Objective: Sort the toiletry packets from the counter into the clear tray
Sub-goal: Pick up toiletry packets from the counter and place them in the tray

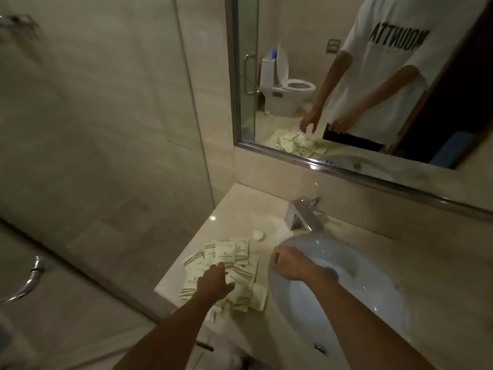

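Several cream toiletry packets (226,256) with dark stripes lie in a loose heap on the beige counter (226,217), left of the sink. My left hand (216,281) reaches over the heap, its fingers down on the packets; whether it holds one is hidden. My right hand (289,264) hovers over the left rim of the sink, fingers curled with nothing seen in them. No clear tray shows in the head view.
A white oval sink (346,303) fills the counter's right part, with a chrome tap (302,217) behind it. A small white round lid (258,235) lies behind the heap. A mirror (346,76) hangs above; a glass shower wall stands at the left.
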